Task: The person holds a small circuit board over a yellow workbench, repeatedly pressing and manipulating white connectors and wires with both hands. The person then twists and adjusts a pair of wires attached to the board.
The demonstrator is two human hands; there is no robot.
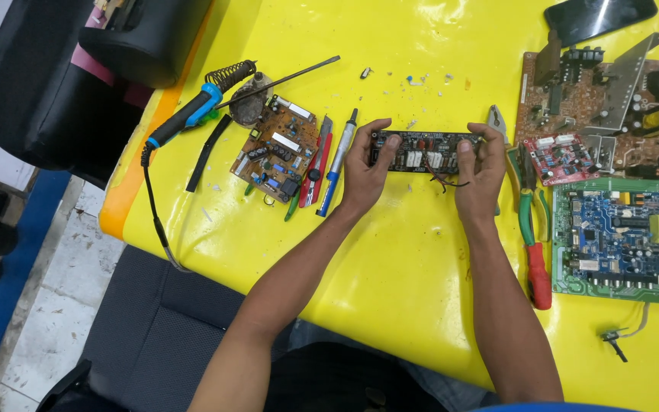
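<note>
Black board [421,151]: long narrow strip, white connectors, small parts on top, dark wires hanging off lower edge. Long axis left-right. Left hand [365,169] grips left end, right hand [480,169] right end. Held just above yellow worktop [390,259], between blue pen tool [337,164] and pliers [524,206].

Both ends of the narrow black circuit board [421,151] are covered by the hands. The green and blue circuit board [623,238] and the brown circuit board [604,107] run past the right edge. The dark phone [600,17] is cut off at the top.
</note>
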